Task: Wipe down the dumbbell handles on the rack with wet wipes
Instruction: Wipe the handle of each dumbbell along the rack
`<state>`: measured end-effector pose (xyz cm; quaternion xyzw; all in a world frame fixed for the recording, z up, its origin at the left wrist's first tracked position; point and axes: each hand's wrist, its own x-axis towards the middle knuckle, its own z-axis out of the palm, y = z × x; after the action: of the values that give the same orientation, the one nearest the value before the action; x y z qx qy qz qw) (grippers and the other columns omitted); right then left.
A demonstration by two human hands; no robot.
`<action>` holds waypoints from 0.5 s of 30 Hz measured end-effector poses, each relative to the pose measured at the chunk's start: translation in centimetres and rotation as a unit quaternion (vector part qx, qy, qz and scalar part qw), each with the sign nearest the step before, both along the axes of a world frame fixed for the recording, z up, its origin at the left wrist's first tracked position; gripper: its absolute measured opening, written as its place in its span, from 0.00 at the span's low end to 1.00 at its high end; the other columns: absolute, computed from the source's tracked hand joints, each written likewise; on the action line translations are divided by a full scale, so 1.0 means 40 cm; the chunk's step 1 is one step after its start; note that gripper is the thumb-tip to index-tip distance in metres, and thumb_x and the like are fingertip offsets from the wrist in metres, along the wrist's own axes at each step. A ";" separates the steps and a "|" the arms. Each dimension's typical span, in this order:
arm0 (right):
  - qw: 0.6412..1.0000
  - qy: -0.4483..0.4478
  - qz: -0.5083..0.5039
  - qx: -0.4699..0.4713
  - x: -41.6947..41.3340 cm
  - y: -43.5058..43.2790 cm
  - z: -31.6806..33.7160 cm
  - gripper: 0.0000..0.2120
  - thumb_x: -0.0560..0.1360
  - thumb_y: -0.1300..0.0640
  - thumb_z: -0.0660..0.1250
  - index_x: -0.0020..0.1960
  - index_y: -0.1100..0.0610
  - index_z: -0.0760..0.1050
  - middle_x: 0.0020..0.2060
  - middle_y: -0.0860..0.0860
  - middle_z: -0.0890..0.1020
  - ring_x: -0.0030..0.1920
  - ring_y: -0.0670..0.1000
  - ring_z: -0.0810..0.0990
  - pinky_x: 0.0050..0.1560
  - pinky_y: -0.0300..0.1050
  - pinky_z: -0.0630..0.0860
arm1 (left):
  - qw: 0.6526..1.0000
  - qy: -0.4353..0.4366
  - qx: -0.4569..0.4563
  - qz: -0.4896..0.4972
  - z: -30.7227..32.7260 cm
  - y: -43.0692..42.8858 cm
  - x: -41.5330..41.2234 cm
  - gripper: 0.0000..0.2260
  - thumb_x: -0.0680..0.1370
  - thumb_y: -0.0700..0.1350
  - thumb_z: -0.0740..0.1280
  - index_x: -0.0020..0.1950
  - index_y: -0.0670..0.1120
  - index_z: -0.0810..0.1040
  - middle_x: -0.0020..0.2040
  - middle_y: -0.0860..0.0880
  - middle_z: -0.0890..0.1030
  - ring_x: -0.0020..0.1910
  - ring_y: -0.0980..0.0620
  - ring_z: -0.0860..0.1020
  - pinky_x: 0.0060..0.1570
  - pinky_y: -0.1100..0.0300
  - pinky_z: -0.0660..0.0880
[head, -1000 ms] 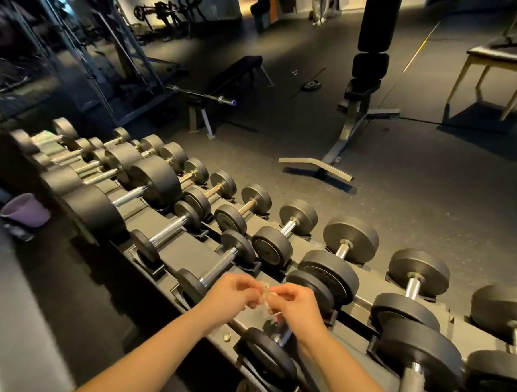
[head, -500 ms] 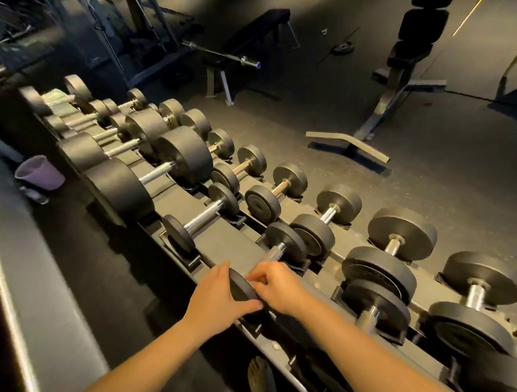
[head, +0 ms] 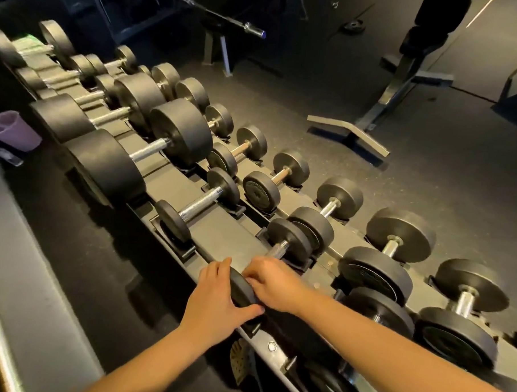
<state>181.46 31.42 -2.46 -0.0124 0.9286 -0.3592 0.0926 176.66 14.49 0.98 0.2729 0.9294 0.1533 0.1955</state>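
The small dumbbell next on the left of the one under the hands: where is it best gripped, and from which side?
Grip the small dumbbell by its knurled steel handle, coming from above. The handle lies bare between two black heads seated in cradles of the rack, so only its top is open.

Dim and warm; brightest beyond the rack (head: 217,230), near-black left of it; bends at the edges; blurs slightly along its near side.

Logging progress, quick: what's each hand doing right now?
Left hand: grips the dumbbell by its near head.
Right hand: curled round its handle.
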 end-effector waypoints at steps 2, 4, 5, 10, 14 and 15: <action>0.998 0.002 0.023 0.064 -0.027 0.045 0.002 0.10 0.80 0.54 0.65 0.58 0.52 0.81 0.50 0.49 0.78 0.49 0.51 0.79 0.49 0.49 0.78 | 1.000 -0.005 0.008 0.003 -0.004 -0.001 0.003 0.55 0.65 0.74 0.73 0.82 0.50 0.54 0.75 0.53 0.64 0.75 0.52 0.62 0.69 0.57 0.68; 0.980 -0.002 -0.019 0.196 -0.057 0.101 0.000 0.10 0.77 0.54 0.68 0.58 0.54 0.80 0.52 0.51 0.76 0.50 0.54 0.80 0.49 0.52 0.80 | 1.000 -0.012 0.010 0.005 -0.006 -0.003 0.002 0.55 0.65 0.74 0.73 0.82 0.50 0.54 0.75 0.53 0.64 0.75 0.52 0.61 0.70 0.57 0.68; 0.971 -0.011 -0.038 0.235 -0.063 0.108 0.001 0.11 0.77 0.54 0.70 0.59 0.55 0.79 0.53 0.52 0.76 0.50 0.55 0.80 0.49 0.52 0.80 | 1.000 -0.016 0.012 0.008 -0.007 -0.004 0.002 0.55 0.64 0.74 0.73 0.82 0.50 0.54 0.75 0.53 0.63 0.75 0.52 0.61 0.70 0.56 0.68; 0.991 -0.020 0.109 0.081 -0.074 0.018 0.034 0.09 0.80 0.56 0.65 0.55 0.57 0.81 0.48 0.52 0.78 0.48 0.53 0.78 0.51 0.52 0.78 | 0.999 -0.030 0.028 0.021 -0.007 -0.006 0.006 0.56 0.65 0.74 0.73 0.83 0.50 0.51 0.76 0.52 0.62 0.76 0.51 0.61 0.72 0.56 0.66; 0.972 -0.046 0.038 0.227 -0.123 0.101 0.016 0.10 0.79 0.55 0.66 0.58 0.54 0.80 0.55 0.51 0.77 0.53 0.53 0.79 0.53 0.52 0.79 | 0.995 -0.081 0.024 0.043 -0.012 -0.002 0.001 0.59 0.66 0.70 0.76 0.84 0.48 0.46 0.80 0.50 0.58 0.79 0.48 0.58 0.76 0.52 0.64; 0.969 -0.047 0.019 0.243 -0.122 0.101 0.011 0.11 0.79 0.54 0.66 0.59 0.54 0.80 0.55 0.51 0.77 0.53 0.53 0.79 0.53 0.51 0.79 | 0.994 -0.093 0.020 0.048 -0.013 0.001 -0.001 0.60 0.65 0.70 0.76 0.84 0.49 0.45 0.81 0.49 0.57 0.80 0.48 0.58 0.76 0.50 0.64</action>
<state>176.59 35.48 -2.03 0.0099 0.9822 -0.1212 0.1429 176.60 14.51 0.47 0.2161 0.9161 0.2054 0.2682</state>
